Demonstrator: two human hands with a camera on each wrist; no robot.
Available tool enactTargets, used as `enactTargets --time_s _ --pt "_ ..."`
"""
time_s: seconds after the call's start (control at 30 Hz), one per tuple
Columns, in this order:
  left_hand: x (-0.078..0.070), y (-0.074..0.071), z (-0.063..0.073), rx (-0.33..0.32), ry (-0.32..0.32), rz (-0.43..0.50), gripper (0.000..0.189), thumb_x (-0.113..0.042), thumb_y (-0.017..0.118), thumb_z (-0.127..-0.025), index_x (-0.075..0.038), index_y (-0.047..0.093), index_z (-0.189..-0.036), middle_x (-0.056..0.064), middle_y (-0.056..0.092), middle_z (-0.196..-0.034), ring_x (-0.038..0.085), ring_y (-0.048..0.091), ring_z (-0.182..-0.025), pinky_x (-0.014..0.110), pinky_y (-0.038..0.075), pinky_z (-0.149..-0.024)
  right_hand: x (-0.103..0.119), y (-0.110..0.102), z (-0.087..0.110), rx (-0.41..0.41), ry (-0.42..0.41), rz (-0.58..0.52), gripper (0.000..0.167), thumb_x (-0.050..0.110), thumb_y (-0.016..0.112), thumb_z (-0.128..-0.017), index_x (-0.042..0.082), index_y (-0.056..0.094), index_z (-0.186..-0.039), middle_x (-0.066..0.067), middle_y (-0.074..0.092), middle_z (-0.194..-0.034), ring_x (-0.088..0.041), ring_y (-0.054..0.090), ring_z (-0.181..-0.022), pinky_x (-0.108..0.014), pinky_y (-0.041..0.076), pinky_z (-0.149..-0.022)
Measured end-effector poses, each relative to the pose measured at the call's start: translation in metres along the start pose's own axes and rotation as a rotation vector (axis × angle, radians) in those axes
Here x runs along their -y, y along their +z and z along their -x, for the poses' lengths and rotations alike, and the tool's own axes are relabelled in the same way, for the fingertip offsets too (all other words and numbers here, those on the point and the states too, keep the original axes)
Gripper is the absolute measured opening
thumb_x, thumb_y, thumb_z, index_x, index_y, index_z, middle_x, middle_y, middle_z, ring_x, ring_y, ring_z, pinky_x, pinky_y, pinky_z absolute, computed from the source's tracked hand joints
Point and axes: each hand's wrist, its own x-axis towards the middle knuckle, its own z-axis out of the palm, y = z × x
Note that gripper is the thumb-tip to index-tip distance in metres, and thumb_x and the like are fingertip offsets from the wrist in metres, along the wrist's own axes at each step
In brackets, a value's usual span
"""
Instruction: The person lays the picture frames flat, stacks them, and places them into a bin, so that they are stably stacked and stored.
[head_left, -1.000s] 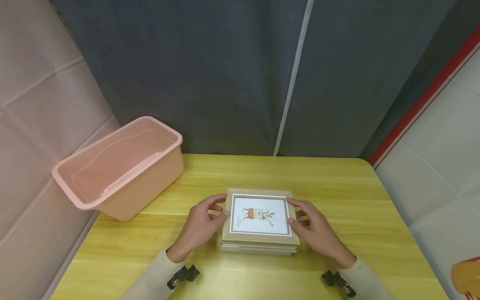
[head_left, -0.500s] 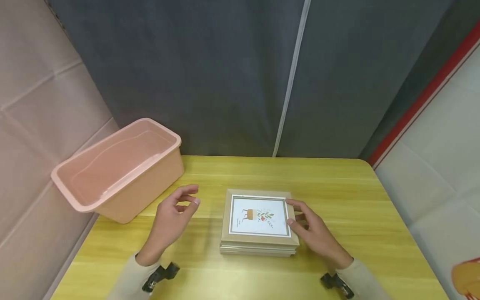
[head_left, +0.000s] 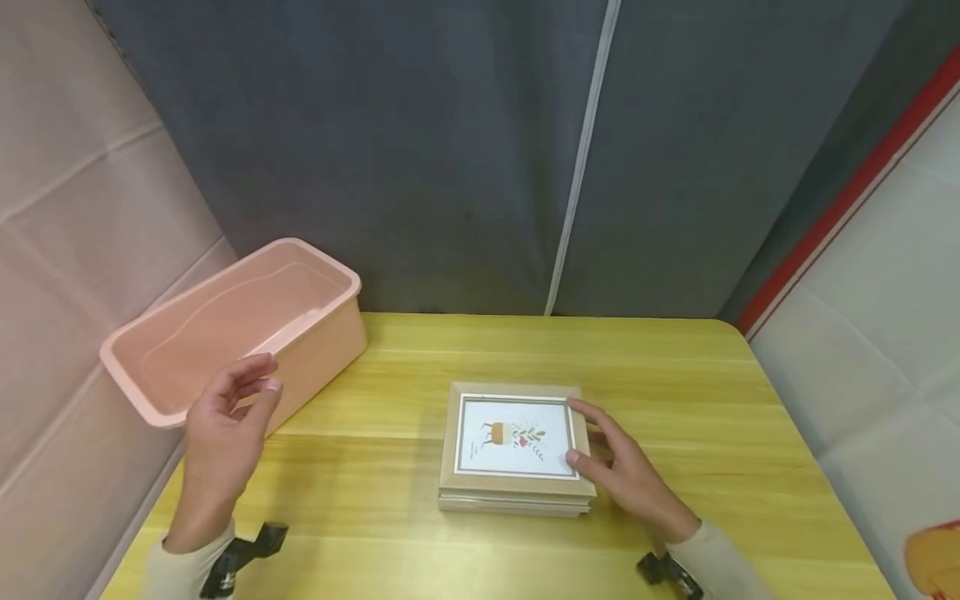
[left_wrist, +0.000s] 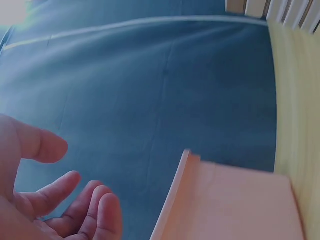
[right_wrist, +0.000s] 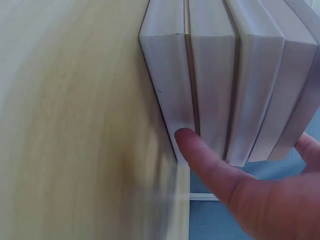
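Note:
A stack of several picture frames (head_left: 517, 437) lies on the table, pale wooden borders outside. The top one shows a small plant-like drawing in orange, green and red on white. My right hand (head_left: 633, 467) rests against the stack's right side, thumb and index finger at the top frame's edge. In the right wrist view, a straight finger (right_wrist: 212, 167) touches the side faces of the stacked frames (right_wrist: 215, 75). My left hand (head_left: 228, 433) hovers by the near side of a pink plastic tub (head_left: 318, 350). Its fingers are loosely bent and hold nothing.
The yellow wood-grain table (head_left: 420, 558) ends at a dark grey curtain (head_left: 390, 150) at the back. Pale panels stand left and right, with a red strip (head_left: 847, 200) on the right. An orange object (head_left: 933, 558) shows at the lower right edge.
My left hand has left the stack's left side and moved left to the tub. The right hand stays at the stack's right side. The stack stays in place.

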Motion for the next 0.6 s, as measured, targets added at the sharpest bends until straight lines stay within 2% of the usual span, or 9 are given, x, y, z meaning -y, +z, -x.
enactTargets --time_s 0.07,0.17,0.3,0.47,0.53,0.6 --pt "0.003 -0.011 -0.004 -0.061 -0.049 0.031 0.034 -0.009 0.071 -0.100 -0.011 0.070 -0.134 -0.011 0.073 -0.120 0.002 0.066 -0.103 0.007 0.052 -0.082 0.000 0.001 -0.001 0.014 -0.014 -0.033 0.068 0.015 0.067 -0.105 0.026 0.035 -0.164 -0.026 0.041 -0.160 -0.057 0.055 -0.133 -0.034 0.063 -0.088" --pt "0.007 -0.026 -0.011 -0.149 -0.077 0.031 0.033 -0.008 0.071 -0.100 -0.013 0.071 -0.132 -0.015 0.073 -0.116 0.000 0.066 -0.100 0.006 0.051 -0.080 -0.001 0.002 -0.001 0.022 -0.020 -0.047 0.069 0.014 0.066 -0.105 0.025 0.034 -0.165 -0.027 0.044 -0.158 -0.056 0.056 -0.132 -0.033 0.064 -0.087" --pt "0.015 -0.042 -0.021 -0.273 -0.061 -0.005 0.034 -0.008 0.071 -0.098 -0.015 0.072 -0.132 -0.019 0.071 -0.113 0.000 0.064 -0.102 0.006 0.049 -0.083 -0.002 0.001 -0.002 0.021 -0.012 -0.041 0.069 0.015 0.065 -0.106 0.027 0.033 -0.165 -0.026 0.048 -0.154 -0.054 0.057 -0.132 -0.034 0.063 -0.089" --pt "0.030 -0.057 -0.035 -0.403 -0.096 0.084 0.039 -0.003 0.070 -0.094 -0.015 0.072 -0.132 -0.016 0.070 -0.113 0.002 0.062 -0.112 0.011 0.041 -0.111 -0.002 0.002 -0.003 0.022 -0.006 -0.024 0.068 0.017 0.064 -0.106 0.028 0.032 -0.165 -0.025 0.051 -0.152 -0.053 0.057 -0.133 -0.033 0.062 -0.089" --pt "0.038 -0.060 -0.041 -0.435 -0.126 0.119 0.042 -0.001 0.069 -0.093 -0.016 0.071 -0.132 -0.015 0.068 -0.117 0.005 0.059 -0.122 0.016 0.034 -0.120 -0.002 0.002 -0.004 0.021 -0.003 -0.016 0.067 0.018 0.064 -0.106 0.028 0.032 -0.165 -0.025 0.051 -0.153 -0.053 0.057 -0.133 -0.033 0.062 -0.090" --pt "0.046 -0.062 -0.046 -0.446 -0.163 0.132 0.047 -0.001 0.069 -0.092 -0.017 0.069 -0.136 -0.013 0.064 -0.127 0.008 0.053 -0.134 0.021 0.028 -0.126 -0.002 0.002 -0.004 0.018 -0.002 -0.010 0.067 0.018 0.064 -0.107 0.029 0.032 -0.165 -0.025 0.049 -0.153 -0.054 0.057 -0.133 -0.033 0.061 -0.090"
